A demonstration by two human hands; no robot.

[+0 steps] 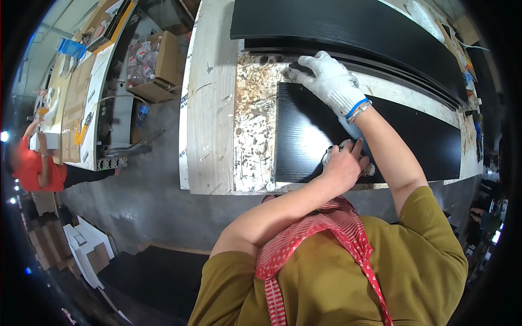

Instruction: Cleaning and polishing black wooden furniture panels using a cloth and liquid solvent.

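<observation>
A black wood-grain panel [418, 138] lies flat on the workbench in front of me. My left hand [347, 165], bare, presses a crumpled white cloth [370, 169] onto its near part, fingers curled over it. Crossing above it, my right hand [330, 81] wears a white knit glove with a blue cuff band. Its thumb and fingers close around a small dark piece [300, 69] near the panel's far left corner; its kind I cannot make out. A pale, bluish strip of something shows beneath my right wrist, partly hidden.
Behind the panel, more black boards [348, 22] lie stacked. The bench's worn top [253, 136] is paint-stained. At left, a cardboard box [166, 68] holds plastic bottles beside another bench [92, 108], where a person in an orange-red shirt [41, 168] works. Dark panels [152, 282] lie low behind me.
</observation>
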